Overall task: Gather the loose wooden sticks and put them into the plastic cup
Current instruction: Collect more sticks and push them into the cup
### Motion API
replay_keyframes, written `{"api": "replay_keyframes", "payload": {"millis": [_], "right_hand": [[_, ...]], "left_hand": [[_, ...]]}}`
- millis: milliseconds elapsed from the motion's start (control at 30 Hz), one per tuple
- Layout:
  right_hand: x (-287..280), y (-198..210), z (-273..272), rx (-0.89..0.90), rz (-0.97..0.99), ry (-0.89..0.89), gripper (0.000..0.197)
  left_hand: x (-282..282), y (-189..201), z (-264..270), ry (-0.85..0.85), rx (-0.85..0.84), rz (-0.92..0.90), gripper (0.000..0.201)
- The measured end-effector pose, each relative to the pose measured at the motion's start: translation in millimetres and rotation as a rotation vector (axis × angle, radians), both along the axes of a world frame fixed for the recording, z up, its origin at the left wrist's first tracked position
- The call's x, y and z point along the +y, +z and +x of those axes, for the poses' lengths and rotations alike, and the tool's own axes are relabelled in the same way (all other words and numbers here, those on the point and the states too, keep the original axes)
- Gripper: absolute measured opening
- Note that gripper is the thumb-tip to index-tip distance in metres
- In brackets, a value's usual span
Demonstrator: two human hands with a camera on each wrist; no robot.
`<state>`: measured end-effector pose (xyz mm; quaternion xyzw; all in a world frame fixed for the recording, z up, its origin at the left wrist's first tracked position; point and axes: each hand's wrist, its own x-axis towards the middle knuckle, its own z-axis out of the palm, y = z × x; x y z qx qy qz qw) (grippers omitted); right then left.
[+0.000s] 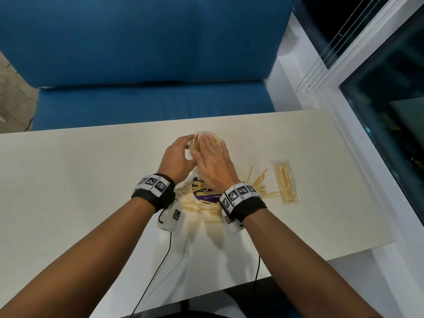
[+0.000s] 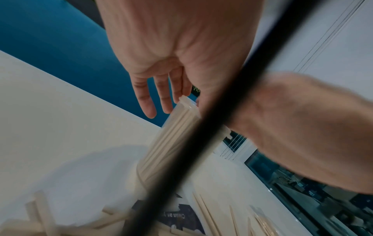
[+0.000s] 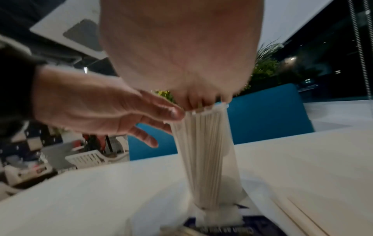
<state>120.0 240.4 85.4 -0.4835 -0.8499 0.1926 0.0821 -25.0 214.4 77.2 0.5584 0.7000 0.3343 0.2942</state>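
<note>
A tall clear plastic cup (image 1: 203,134) (image 2: 177,135) (image 3: 206,159) stands upright on the table, packed with wooden sticks (image 1: 196,143). My right hand (image 1: 207,148) (image 3: 177,55) lies flat on top of the stick ends, fingers straight. Beside the cup's left side is my left hand (image 1: 187,145) (image 2: 145,99), fingers loose and nearly straight; its thumb (image 3: 173,113) touches the rim. Loose sticks (image 1: 197,206) (image 2: 40,212) lie scattered on the table beneath my wrists, more (image 1: 259,182) to the right.
A clear packet of sticks (image 1: 285,181) lies to the right of the pile. A dark purple printed disc (image 1: 204,196) lies under the loose sticks. A blue sofa (image 1: 137,53) stands beyond the cream table (image 1: 68,180); a window wall runs along the right.
</note>
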Motion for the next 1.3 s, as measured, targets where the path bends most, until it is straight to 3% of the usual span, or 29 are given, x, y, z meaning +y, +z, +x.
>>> {"api": "replay_keyframes", "payload": {"millis": [133,233,367,467,533,633,700,800,867,1033,1167,1300], "right_hand": [[-4,-6,-1,0.061,0.025,-0.037,0.076],[-6,-5,2,0.009,-0.029,0.050,0.101],[-4,1,2,0.147,0.019,0.011,0.074],[-3,-1,5,-0.027,0.032,0.121,0.081],[2,-1,10,-0.090,0.098,0.084,0.081],[5,0,11,-0.007,0.211,0.035,0.067],[5,-3,9,0.048,0.195,0.106,0.063],[5,-7,9,-0.009,0.101,0.187,0.066],[5,-6,11,-0.051,0.117,0.139,0.069],[2,1,4,0.080,0.153,0.048,0.057],[8,1,5,-0.037,0.069,0.135,0.067],[9,6,17,0.120,0.111,0.061,0.062]], "left_hand": [[0,1,-1,-0.006,-0.012,-0.008,0.063],[-1,1,-2,-0.004,-0.015,-0.014,0.062],[0,1,-3,-0.015,0.000,-0.007,0.064],[0,2,-4,-0.020,-0.001,-0.006,0.061],[1,2,-4,-0.033,0.020,-0.004,0.063],[1,0,-5,-0.031,0.029,-0.006,0.066],[1,-1,-6,-0.032,0.017,0.002,0.063],[2,0,-7,-0.024,0.003,-0.003,0.061],[4,1,-8,-0.026,0.004,-0.007,0.063],[6,1,-8,-0.011,-0.008,-0.020,0.064],[6,2,-10,-0.017,-0.003,-0.026,0.064],[5,7,-6,-0.023,-0.014,-0.016,0.068]]}}
